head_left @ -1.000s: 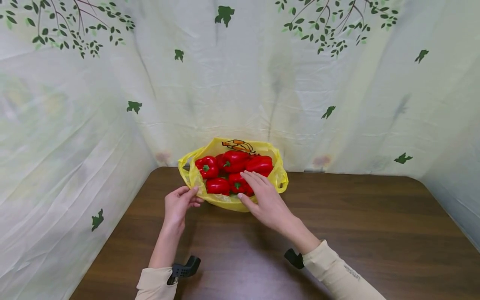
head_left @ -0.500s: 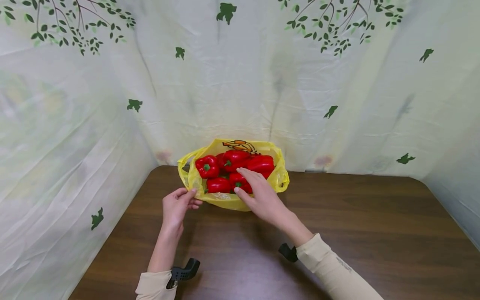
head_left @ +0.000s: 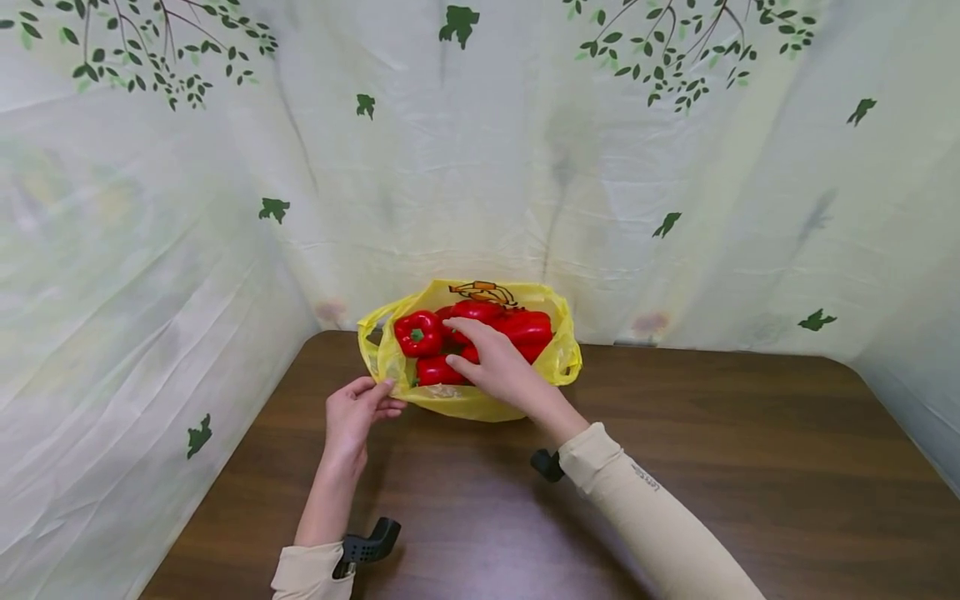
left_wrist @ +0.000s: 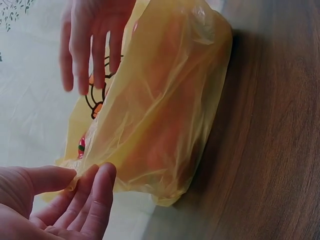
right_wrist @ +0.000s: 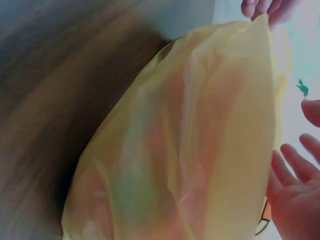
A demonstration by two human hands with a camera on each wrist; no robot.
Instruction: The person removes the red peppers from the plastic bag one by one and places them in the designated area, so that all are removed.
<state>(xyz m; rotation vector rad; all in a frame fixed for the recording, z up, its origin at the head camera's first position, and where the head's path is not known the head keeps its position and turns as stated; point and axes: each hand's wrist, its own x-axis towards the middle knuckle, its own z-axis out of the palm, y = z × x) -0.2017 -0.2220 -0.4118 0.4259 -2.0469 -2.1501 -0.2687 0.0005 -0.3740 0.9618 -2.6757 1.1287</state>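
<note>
A yellow plastic bag [head_left: 480,407] stands open at the back of the table, filled with several red bell peppers [head_left: 418,333]. My left hand [head_left: 356,412] pinches the bag's front left rim between thumb and fingers; in the left wrist view the pinched plastic [left_wrist: 75,182] shows between the fingertips. My right hand [head_left: 495,358] reaches over the bag's mouth, fingers extended above the peppers, and hides some of them. The right wrist view shows this hand [right_wrist: 295,190] with its fingers apart beside the rim, while peppers show dimly through the bag's wall.
The brown wooden table [head_left: 712,467] stretches in front and to the right of the bag. A pale cloth backdrop [head_left: 465,183] printed with leaves rises right behind the bag and at both sides. Loop handles [head_left: 572,367] stick out at the bag's ends.
My right hand has moved left across the bag's mouth, now covering the middle peppers and uncovering more of the right ones. My left hand keeps its pinch on the rim.
</note>
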